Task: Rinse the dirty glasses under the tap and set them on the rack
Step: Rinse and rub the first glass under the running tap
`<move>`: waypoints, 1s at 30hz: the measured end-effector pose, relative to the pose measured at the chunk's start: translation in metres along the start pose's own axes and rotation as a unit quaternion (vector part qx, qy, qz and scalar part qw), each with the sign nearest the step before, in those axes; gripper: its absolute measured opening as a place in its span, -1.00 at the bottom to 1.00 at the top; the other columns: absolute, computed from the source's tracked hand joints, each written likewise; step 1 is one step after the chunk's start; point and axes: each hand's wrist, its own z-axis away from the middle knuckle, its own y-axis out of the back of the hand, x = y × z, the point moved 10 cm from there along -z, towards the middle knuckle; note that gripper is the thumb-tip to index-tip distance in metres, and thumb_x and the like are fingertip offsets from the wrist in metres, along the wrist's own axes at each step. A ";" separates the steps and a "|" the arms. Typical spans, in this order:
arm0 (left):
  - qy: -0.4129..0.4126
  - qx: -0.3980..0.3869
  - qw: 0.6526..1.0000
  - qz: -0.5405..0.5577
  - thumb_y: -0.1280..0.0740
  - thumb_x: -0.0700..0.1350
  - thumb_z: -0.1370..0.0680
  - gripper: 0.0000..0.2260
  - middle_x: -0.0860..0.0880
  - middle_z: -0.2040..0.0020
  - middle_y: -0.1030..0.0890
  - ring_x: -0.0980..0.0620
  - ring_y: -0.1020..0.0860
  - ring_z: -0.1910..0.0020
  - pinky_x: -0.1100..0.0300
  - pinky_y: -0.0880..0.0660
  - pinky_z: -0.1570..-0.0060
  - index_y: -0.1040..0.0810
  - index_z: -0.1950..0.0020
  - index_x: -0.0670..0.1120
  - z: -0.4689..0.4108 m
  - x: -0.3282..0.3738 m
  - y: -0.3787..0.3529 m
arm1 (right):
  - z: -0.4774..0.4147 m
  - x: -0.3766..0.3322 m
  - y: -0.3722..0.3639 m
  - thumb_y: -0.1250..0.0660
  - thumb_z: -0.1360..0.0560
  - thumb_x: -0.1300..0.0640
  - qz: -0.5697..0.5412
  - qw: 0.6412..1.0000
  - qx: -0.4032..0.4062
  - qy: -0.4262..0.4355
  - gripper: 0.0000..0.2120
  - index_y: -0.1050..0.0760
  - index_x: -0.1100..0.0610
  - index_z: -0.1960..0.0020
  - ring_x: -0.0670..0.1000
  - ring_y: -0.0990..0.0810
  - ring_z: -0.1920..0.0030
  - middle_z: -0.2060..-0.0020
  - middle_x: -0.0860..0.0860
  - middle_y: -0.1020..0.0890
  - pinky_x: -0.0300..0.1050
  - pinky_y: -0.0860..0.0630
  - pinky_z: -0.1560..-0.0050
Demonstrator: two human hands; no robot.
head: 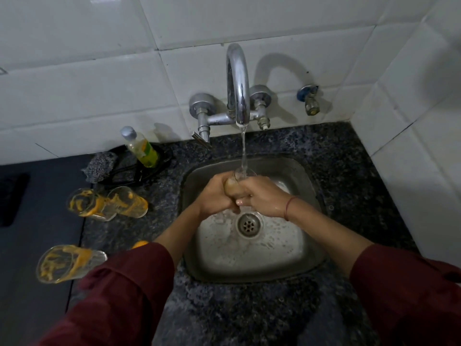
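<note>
Water runs from the chrome tap [238,96] into the steel sink [306,186]. Under the stream I hold a clear glass [239,177] with brownish water in it, mouth up toward the tap. My left hand [217,194] grips its left side and my right hand [264,197] wraps its right side, so most of the glass is hidden. Three dirty glasses smeared with orange residue stand on the counter to the left: two together [82,203] [129,202] and one nearer me [62,263]. No rack is in view.
A dish soap bottle [142,147] and a grey scrubber [99,167] sit on a black holder at the back left. A small wall valve [310,99] is right of the tap. White tiled walls close off the back and right. The drain [249,224] lies below my hands.
</note>
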 end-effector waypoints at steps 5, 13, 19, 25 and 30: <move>-0.034 0.017 0.994 -0.099 -0.50 -0.39 -0.21 -0.67 -0.04 0.21 -0.69 0.05 -0.64 0.25 0.07 -0.59 0.26 -0.62 0.08 -0.16 -0.001 0.006 0.002 | 0.005 -0.004 -0.004 -0.39 -0.55 0.27 -0.092 0.995 0.013 0.023 -0.96 -0.61 0.20 0.07 0.06 -0.63 0.15 0.16 0.01 -0.66 -0.14 -0.54 0.19; -0.056 0.099 0.981 -0.159 -0.53 -0.16 -0.25 -0.67 0.04 0.15 -0.69 0.06 -0.67 0.16 0.05 -0.61 0.17 -0.59 0.02 -0.07 0.006 0.007 0.007 | 0.004 0.004 0.001 -0.44 -0.50 0.31 -0.132 0.989 0.073 -0.010 -0.89 -0.68 0.14 0.05 0.08 -0.69 0.17 0.12 0.09 -0.71 0.12 -0.66 0.01; 0.039 -0.090 0.992 0.081 -0.45 -0.54 -0.12 -0.58 -0.05 0.32 -0.64 -0.03 -0.58 0.36 0.13 -0.52 0.38 -0.65 0.19 -0.11 0.014 -0.008 -0.017 | 0.011 -0.009 -0.002 -0.47 -0.51 0.22 0.044 0.992 -0.098 0.065 -0.89 -0.69 0.08 -0.01 -0.12 -0.60 0.00 0.00 -0.07 -0.66 -0.15 -0.52 -0.08; -0.062 0.074 0.980 -0.173 -0.59 -0.25 -0.24 -0.57 -0.05 0.05 -0.71 -0.08 -0.67 0.05 0.02 -0.61 0.09 -0.61 -0.07 -0.12 0.001 0.023 0.004 | 0.008 0.011 0.005 -0.40 -0.53 0.32 -0.183 0.978 0.087 -0.058 -0.86 -0.65 0.15 0.16 0.04 -0.58 0.25 0.21 0.12 -0.69 -0.15 -0.50 0.36; 0.001 -0.043 0.996 -0.073 -0.52 -0.44 -0.22 -0.71 -0.09 0.24 -0.67 -0.04 -0.66 0.26 0.14 -0.59 0.33 -0.60 0.12 -0.24 0.002 0.012 -0.001 | 0.011 -0.008 -0.001 -0.43 -0.53 0.19 -0.060 0.997 -0.017 0.035 -0.94 -0.61 0.09 0.12 -0.08 -0.60 0.11 0.15 -0.01 -0.67 -0.08 -0.51 0.03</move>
